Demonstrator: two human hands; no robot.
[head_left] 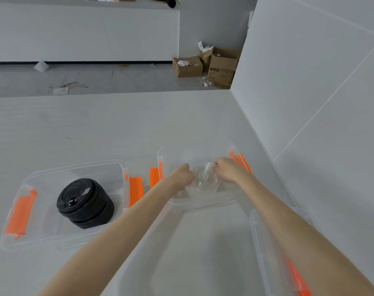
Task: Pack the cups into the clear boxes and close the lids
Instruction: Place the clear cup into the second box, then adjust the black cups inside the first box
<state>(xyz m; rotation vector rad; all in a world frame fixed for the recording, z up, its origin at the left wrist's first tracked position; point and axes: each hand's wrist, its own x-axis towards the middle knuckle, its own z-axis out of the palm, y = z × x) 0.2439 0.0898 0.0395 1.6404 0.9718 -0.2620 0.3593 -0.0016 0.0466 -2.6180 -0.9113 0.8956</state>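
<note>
Left box: the clear box (75, 174) with orange latches sits open on the white table (96, 124), and a stack of black cup lids (84, 202) leans inside it; the tilt looks enough that a knock on the box could spill it.
Left hand: the left hand (180, 178) is curled tight at the near-left edge of the clear cups (205, 178), fingers pinched on the rim as far as I can tell.
Cups: they are nested, see-through and inside the right box (166, 154), so their edges are hard to read; thin plastic could buckle or slip if squeezed unevenly.
Right hand: the right hand (226, 170) pinches the far-right rim of the same cups.
Near lid: a loose clear lid (258, 231) lies under the right forearm; I reckon a sweep of that arm could drag it off the table.
Latches: all stand open, nothing is closed yet.
</note>
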